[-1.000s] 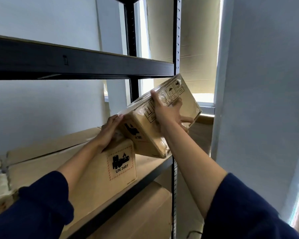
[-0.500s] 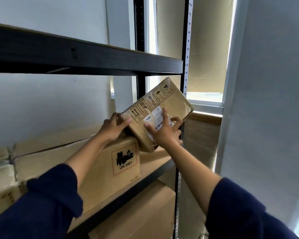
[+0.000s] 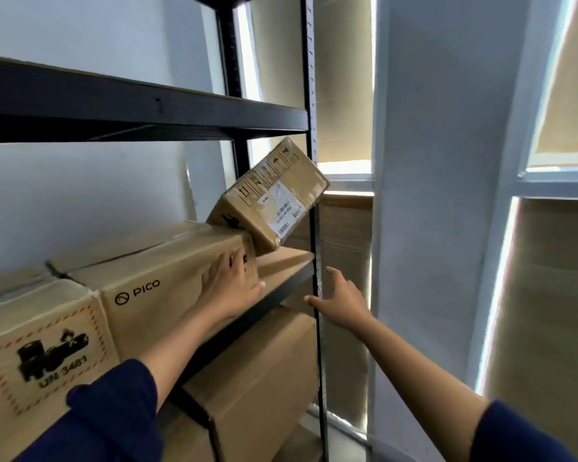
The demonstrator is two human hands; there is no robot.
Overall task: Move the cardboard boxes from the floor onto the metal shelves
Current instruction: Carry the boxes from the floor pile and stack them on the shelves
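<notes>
Head view: our small box point(image 3: 274, 198) leans tilted on the PICO box point(image 3: 167, 261), unheld; left hand point(image 3: 232, 288) pressing flat, right hand point(image 3: 341, 300) loose. It could slide off the shelf point(image 3: 281, 291).

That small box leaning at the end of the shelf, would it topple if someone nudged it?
Probably. The small box sits tilted, one edge propped on the PICO box, so a nudge could tip or slide it. Its glossy tape may be slippery. It looks stiff. Neither the left hand nor the right hand holds it.
</notes>
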